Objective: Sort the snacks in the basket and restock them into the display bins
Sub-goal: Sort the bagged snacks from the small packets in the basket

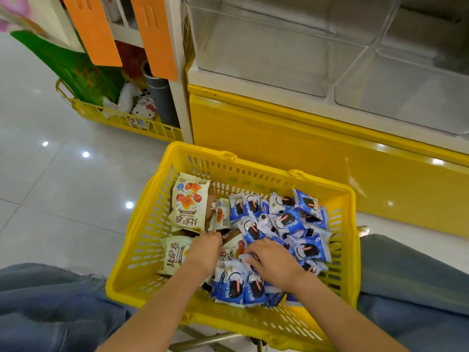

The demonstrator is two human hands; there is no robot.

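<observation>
I look down into a yellow basket [152, 212] on a pale tiled floor [63, 174], between the person's denim-clad knees [50, 301]. Cream snack packets [189, 203] lie in its left side and blue-and-white cookie packets [291, 221] are heaped in its right side. Both hands reach in close together near the middle. The left hand [205, 250] has its fingers curled down among the cream packets, and I cannot tell whether it grips one. The right hand [272, 260] pinches the edge of a blue-and-white packet. Just beyond the basket stands a yellow cabinet [291, 138] carrying clear display bins [266, 47]. A second yellow basket [121, 120] of plush toys sits at far left.
</observation>
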